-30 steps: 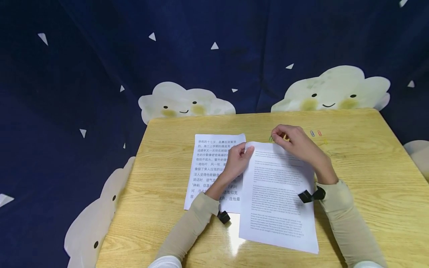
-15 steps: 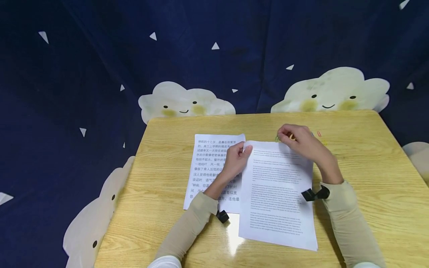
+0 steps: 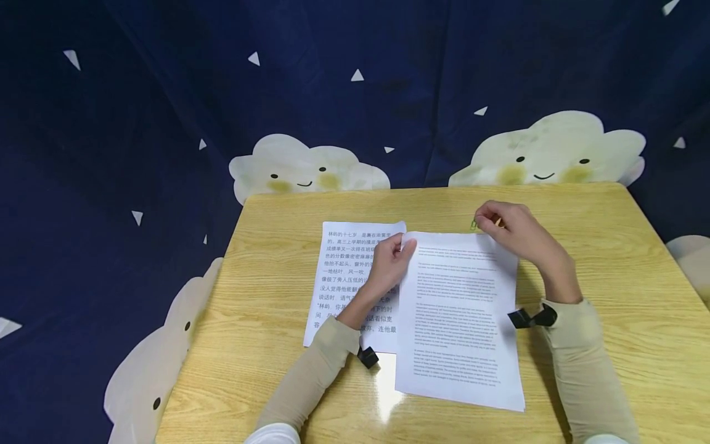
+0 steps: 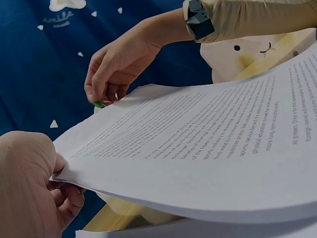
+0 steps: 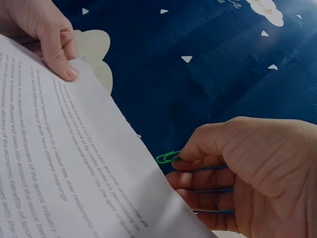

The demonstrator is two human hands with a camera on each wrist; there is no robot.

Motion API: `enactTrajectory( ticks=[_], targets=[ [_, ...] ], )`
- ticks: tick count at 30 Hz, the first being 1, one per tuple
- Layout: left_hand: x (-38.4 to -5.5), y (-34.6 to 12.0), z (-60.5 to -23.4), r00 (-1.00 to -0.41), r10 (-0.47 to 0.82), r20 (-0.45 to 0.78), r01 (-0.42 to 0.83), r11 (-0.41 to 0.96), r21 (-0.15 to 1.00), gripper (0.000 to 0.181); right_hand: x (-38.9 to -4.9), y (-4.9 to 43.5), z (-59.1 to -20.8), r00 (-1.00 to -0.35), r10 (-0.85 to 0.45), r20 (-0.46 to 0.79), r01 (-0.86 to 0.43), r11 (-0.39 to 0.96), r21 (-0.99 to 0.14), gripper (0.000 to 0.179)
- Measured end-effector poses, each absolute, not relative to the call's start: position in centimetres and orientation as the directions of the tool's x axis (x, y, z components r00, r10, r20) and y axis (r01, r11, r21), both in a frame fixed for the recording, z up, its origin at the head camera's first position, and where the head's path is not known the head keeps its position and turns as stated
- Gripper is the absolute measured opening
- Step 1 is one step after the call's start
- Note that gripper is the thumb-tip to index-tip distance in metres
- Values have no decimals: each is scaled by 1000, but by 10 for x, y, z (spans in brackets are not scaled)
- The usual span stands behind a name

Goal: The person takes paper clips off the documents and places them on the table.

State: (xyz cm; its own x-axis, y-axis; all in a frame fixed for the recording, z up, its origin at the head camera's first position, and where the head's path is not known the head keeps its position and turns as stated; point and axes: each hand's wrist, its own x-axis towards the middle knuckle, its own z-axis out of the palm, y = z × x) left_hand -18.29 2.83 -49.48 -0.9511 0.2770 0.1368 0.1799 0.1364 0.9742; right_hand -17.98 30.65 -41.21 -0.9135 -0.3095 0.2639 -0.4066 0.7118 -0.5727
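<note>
My left hand (image 3: 391,264) pinches the upper left corner of a stack of printed sheets (image 3: 460,320), thumb on top and fingers curled beneath. In the left wrist view the sheets (image 4: 198,148) are lifted at that corner and bow slightly. Between thumb and forefinger, my right hand (image 3: 513,231) pinches a green paper clip (image 5: 168,157), its looped end sticking out toward the top edge of the sheets. The other fingers (image 5: 210,201) of this hand lie by the paper's edge. In the head view, the clip sits just above the top edge, right of its middle.
A second printed sheet (image 3: 355,231) in large Chinese characters lies on the wooden table (image 3: 266,277) to the left, partly under my left forearm. Behind the table's far edge hangs a dark blue curtain (image 3: 333,92) with cloud shapes.
My right hand has moved right along the top edge with the green paper clip, now covering the loose clips behind it. The left hand keeps its corner, and the sheets have shifted slightly.
</note>
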Motion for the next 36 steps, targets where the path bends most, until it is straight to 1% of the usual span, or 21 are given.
enactTrajectory(
  ticks=[10, 16, 28, 36],
  targets=[
    [-184, 28, -497, -944, 292, 151, 193, 120, 974, 24, -179, 319, -413, -954, -244, 177, -301, 740, -602, 20],
    [-185, 27, -498, -944, 291, 154, 197, 122, 973, 24, -180, 326, -413, -963, -225, 150, -269, 750, -604, 23],
    [-186, 28, -501, -959, 245, 146, 180, 124, 976, 21, -179, 334, -413, -975, -201, 93, -215, 758, -615, 22],
    [-187, 27, -500, -963, 242, 122, 152, 112, 982, 22, -184, 347, -423, -979, -185, 90, -202, 777, -596, 26]
  ],
)
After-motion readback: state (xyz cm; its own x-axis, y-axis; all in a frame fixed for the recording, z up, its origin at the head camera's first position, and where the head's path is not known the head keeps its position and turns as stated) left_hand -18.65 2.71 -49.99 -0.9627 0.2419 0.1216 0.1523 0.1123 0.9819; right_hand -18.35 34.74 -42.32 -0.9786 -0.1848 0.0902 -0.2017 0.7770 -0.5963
